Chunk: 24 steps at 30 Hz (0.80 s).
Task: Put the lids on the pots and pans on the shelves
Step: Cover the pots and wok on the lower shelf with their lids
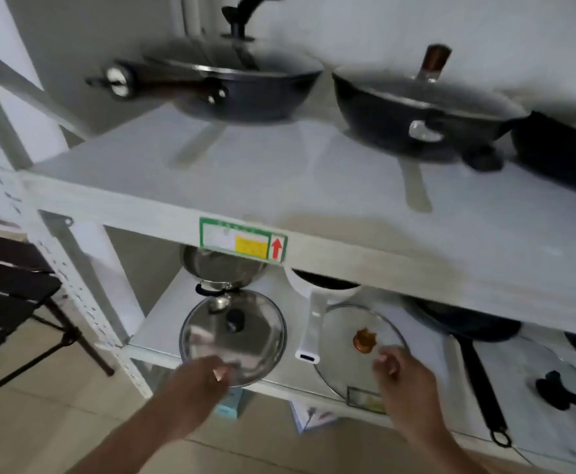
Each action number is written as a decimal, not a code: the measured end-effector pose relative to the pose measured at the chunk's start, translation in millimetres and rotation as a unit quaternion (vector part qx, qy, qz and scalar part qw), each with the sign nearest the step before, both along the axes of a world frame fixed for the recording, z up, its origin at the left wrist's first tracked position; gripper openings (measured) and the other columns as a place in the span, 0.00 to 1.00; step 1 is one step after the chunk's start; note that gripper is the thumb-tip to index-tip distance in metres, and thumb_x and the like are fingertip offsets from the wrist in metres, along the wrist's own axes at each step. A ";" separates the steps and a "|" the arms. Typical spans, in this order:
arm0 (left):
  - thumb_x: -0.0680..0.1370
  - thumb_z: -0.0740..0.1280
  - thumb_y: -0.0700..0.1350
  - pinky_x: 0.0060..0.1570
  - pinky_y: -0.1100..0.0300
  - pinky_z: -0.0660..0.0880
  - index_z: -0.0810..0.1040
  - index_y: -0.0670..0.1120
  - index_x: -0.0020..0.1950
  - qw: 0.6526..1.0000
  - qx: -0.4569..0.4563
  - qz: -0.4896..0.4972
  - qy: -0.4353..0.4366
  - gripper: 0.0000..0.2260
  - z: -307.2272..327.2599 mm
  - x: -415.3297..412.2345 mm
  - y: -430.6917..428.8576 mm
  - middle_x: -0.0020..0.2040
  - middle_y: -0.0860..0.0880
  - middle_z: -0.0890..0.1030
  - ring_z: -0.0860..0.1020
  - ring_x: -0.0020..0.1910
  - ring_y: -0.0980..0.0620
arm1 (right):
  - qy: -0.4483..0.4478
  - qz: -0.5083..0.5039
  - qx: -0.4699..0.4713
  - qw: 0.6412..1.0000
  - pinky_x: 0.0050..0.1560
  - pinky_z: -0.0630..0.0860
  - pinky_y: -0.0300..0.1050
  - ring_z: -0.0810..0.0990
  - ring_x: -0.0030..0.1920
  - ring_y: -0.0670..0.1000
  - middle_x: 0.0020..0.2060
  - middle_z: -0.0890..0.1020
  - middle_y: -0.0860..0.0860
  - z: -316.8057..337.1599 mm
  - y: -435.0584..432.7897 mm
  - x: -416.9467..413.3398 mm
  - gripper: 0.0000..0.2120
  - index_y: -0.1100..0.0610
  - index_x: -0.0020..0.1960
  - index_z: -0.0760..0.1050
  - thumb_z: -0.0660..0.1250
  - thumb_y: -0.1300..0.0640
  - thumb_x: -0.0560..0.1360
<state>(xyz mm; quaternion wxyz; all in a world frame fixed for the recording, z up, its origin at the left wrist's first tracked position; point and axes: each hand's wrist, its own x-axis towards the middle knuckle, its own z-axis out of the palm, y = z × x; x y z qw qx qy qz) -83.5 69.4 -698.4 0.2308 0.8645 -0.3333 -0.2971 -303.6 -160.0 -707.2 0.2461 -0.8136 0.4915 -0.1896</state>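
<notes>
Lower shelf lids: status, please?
Left hand on steel lid rim. Right hand over glass lid. Both lids off pots. Nothing blocking.

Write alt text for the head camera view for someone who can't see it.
Two bare hands reach for lids on a white rack's lower shelf: left hand at a steel lid, right hand at a glass lid. Lidded dark woks sit above.

top shelf [279, 186]: lidded woks [245, 94] | lower shelf [163, 323]: steel lid [245, 340] left of glass lid [344, 336]
</notes>
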 end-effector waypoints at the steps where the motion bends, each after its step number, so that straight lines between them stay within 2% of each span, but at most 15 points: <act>1: 0.80 0.62 0.51 0.37 0.65 0.72 0.76 0.59 0.43 0.998 -0.003 0.006 -0.060 0.07 -19.0 16.8 -10.0 0.45 0.53 0.83 0.83 0.46 0.54 | 0.015 0.002 -0.010 1.000 0.47 0.74 0.39 0.83 0.44 0.52 0.37 0.82 0.46 -12.8 -13.8 11.7 0.08 0.56 0.53 0.83 0.70 0.59 0.74; 3: 0.80 0.62 0.51 0.39 0.62 0.74 0.78 0.58 0.44 0.994 -0.005 0.018 -0.110 0.07 -41.5 40.3 -34.6 0.45 0.55 0.83 0.83 0.45 0.53 | 0.056 0.002 -0.021 0.998 0.55 0.77 0.49 0.81 0.53 0.56 0.49 0.82 0.55 -30.5 -34.8 25.9 0.14 0.56 0.59 0.79 0.67 0.53 0.76; 5: 0.79 0.61 0.50 0.49 0.54 0.78 0.78 0.56 0.57 0.979 -0.024 0.013 -0.200 0.10 -67.6 60.3 -60.3 0.56 0.50 0.81 0.82 0.53 0.47 | 0.124 0.010 -0.050 0.991 0.59 0.76 0.53 0.77 0.57 0.58 0.56 0.78 0.57 -51.7 -53.2 33.9 0.20 0.53 0.66 0.74 0.64 0.48 0.76; 6: 0.79 0.60 0.51 0.54 0.51 0.77 0.75 0.54 0.64 0.974 -0.016 0.015 -0.227 0.15 -81.2 69.7 -71.2 0.60 0.48 0.78 0.80 0.56 0.44 | 0.133 0.008 -0.055 0.990 0.59 0.76 0.53 0.76 0.57 0.58 0.58 0.77 0.58 -69.6 -62.2 39.4 0.22 0.53 0.68 0.72 0.63 0.48 0.76; 8: 0.78 0.59 0.57 0.60 0.48 0.75 0.70 0.54 0.70 0.962 0.001 0.016 -0.272 0.21 -110.1 82.8 -88.8 0.63 0.46 0.74 0.76 0.60 0.42 | 0.138 0.023 -0.075 0.987 0.53 0.76 0.49 0.78 0.55 0.59 0.57 0.78 0.58 -98.7 -73.5 45.6 0.21 0.53 0.67 0.73 0.61 0.48 0.75; 10: 0.77 0.58 0.62 0.60 0.47 0.74 0.70 0.54 0.69 0.951 0.005 0.007 -0.310 0.24 -129.8 90.1 -100.9 0.62 0.46 0.73 0.75 0.60 0.42 | 0.137 0.047 -0.106 0.984 0.45 0.72 0.45 0.80 0.50 0.56 0.53 0.81 0.56 -121.4 -80.7 45.5 0.19 0.53 0.65 0.74 0.62 0.49 0.75; 12: 0.76 0.57 0.63 0.57 0.47 0.75 0.72 0.53 0.66 0.940 -0.012 0.003 -0.341 0.23 -141.9 95.5 -106.0 0.60 0.47 0.73 0.77 0.57 0.43 | 0.123 0.057 -0.135 0.982 0.44 0.70 0.43 0.79 0.49 0.54 0.51 0.79 0.53 -137.7 -89.0 39.2 0.19 0.52 0.66 0.74 0.66 0.49 0.76; 15: 0.76 0.59 0.61 0.52 0.50 0.75 0.73 0.52 0.64 0.934 -0.016 -0.009 -0.358 0.21 -143.9 99.5 -104.0 0.57 0.47 0.76 0.79 0.52 0.43 | 0.094 0.070 -0.140 0.983 0.49 0.73 0.46 0.77 0.48 0.52 0.49 0.77 0.49 -145.5 -96.5 33.1 0.20 0.49 0.67 0.74 0.67 0.48 0.76; 17: 0.77 0.61 0.59 0.52 0.51 0.76 0.72 0.52 0.65 0.932 -0.011 -0.027 -0.361 0.20 -141.3 97.9 -101.4 0.57 0.47 0.76 0.80 0.52 0.44 | 0.089 0.085 -0.135 0.983 0.58 0.74 0.48 0.77 0.56 0.53 0.57 0.79 0.51 -144.6 -100.4 31.5 0.22 0.50 0.70 0.72 0.67 0.48 0.77; 19: 0.79 0.61 0.57 0.52 0.51 0.76 0.71 0.51 0.67 0.933 0.006 -0.039 -0.358 0.19 -133.8 93.3 -100.3 0.58 0.47 0.76 0.80 0.53 0.44 | 0.097 0.097 -0.118 0.984 0.66 0.70 0.49 0.75 0.65 0.53 0.66 0.77 0.51 -137.2 -101.2 30.4 0.25 0.50 0.73 0.69 0.65 0.46 0.78; 22: 0.80 0.60 0.56 0.54 0.52 0.76 0.72 0.50 0.66 0.929 0.033 -0.050 -0.366 0.18 -126.6 88.5 -101.8 0.57 0.47 0.76 0.80 0.53 0.45 | 0.105 0.122 -0.094 0.982 0.68 0.69 0.47 0.74 0.67 0.51 0.67 0.75 0.49 -124.8 -99.4 25.9 0.26 0.49 0.74 0.67 0.64 0.44 0.78; 24: 0.79 0.59 0.57 0.50 0.54 0.75 0.73 0.50 0.65 0.924 0.024 -0.065 -0.377 0.17 -129.5 87.5 -97.4 0.53 0.50 0.75 0.79 0.50 0.48 | 0.111 0.132 -0.100 0.980 0.68 0.69 0.47 0.74 0.66 0.51 0.65 0.76 0.49 -122.3 -98.2 20.3 0.24 0.50 0.73 0.69 0.65 0.45 0.78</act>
